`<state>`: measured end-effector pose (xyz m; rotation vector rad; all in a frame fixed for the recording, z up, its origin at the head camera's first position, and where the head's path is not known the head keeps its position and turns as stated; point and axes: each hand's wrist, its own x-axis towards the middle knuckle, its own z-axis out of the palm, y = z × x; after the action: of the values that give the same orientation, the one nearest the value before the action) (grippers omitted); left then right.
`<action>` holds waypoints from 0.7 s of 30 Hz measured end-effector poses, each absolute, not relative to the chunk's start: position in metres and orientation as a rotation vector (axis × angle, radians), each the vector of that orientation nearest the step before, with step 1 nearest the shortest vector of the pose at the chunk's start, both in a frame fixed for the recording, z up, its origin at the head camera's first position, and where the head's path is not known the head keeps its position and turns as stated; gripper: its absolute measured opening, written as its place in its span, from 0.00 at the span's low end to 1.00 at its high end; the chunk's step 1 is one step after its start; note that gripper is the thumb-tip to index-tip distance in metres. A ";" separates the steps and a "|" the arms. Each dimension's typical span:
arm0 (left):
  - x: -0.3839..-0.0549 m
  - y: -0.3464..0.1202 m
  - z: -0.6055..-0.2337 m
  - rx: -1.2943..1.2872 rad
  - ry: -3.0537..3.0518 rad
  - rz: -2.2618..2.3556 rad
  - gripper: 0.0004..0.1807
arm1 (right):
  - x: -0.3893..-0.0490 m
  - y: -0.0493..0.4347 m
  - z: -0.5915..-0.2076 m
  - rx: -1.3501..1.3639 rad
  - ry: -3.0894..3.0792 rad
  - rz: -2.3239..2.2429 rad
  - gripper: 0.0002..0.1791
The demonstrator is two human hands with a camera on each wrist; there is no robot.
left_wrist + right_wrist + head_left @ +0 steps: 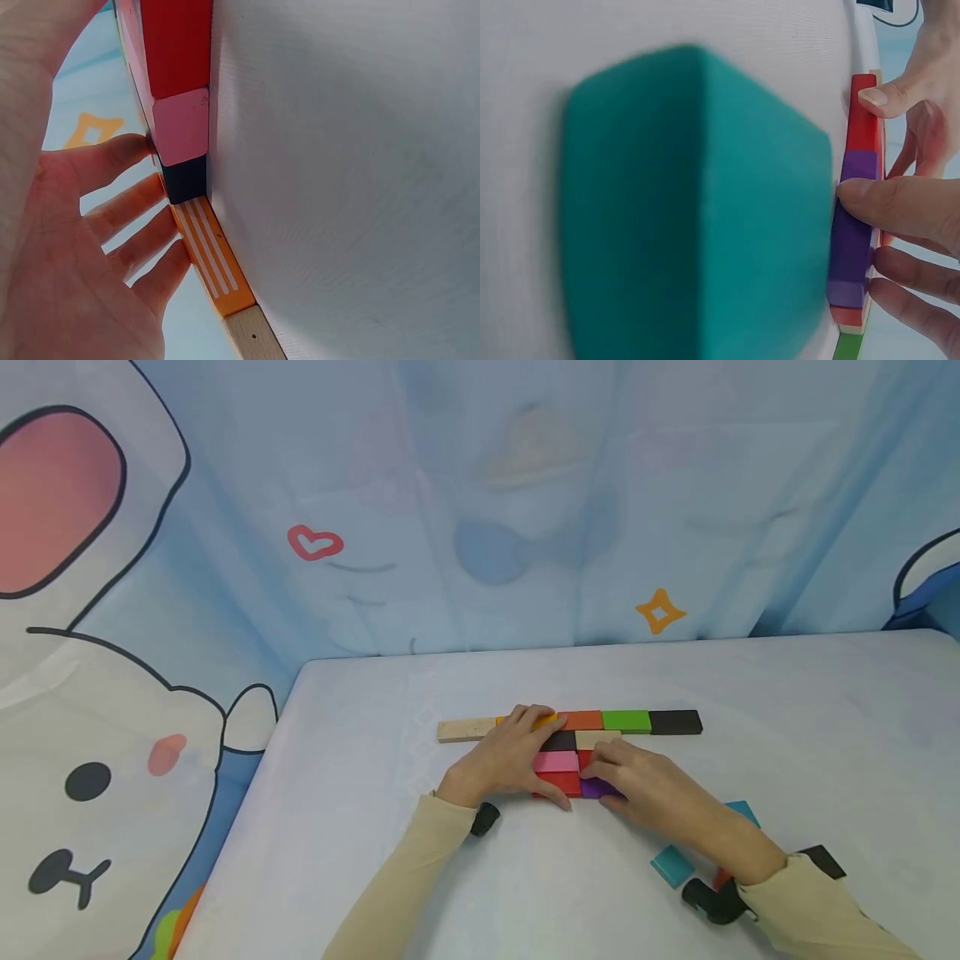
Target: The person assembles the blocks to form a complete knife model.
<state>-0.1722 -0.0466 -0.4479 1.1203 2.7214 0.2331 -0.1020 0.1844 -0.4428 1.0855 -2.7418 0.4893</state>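
Note:
Colored wooden blocks lie flat in touching rows on the white table. My right hand [652,789] pinches a purple block [853,247] between thumb and fingertips, at the right end of the front row. Beside it lies a red block [561,784], with my left thumb at its front edge. My left hand [501,762] spans the left side of the rows, fingers stretched toward the back, touching the blocks' far side. Behind the red block come a pink block [556,762] and a black one [558,741]. A red block behind the purple one is partly hidden by my right fingers.
The back row runs from a plain wood block [467,730] past orange [582,720] and green [626,721] to black [675,722]. Loose teal [672,866] and black [823,861] blocks lie around my right forearm. A blue curtain [525,568] hangs behind the table.

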 end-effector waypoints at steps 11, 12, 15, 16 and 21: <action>-0.173 -0.047 -0.451 1.101 2.719 0.241 0.66 | -0.101 0.198 -0.437 0.908 -2.868 0.506 0.23; -0.173 -0.047 -0.451 1.099 2.719 0.242 0.66 | -0.100 0.201 -0.437 0.899 -2.871 0.521 0.22; -0.172 -0.047 -0.451 1.102 2.721 0.244 0.66 | -0.099 0.213 -0.438 0.882 -2.877 0.578 0.20; -0.172 -0.047 -0.451 1.105 2.721 0.247 0.66 | -0.098 0.217 -0.437 0.869 -2.892 0.602 0.18; -0.172 -0.047 -0.450 1.109 2.713 0.267 0.66 | -0.097 0.247 -0.433 0.832 -3.015 0.680 0.14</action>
<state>-0.1723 -0.0473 -0.4505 1.1088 2.7129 0.2670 -0.0975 0.2466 -0.4329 0.8322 -3.0151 0.6800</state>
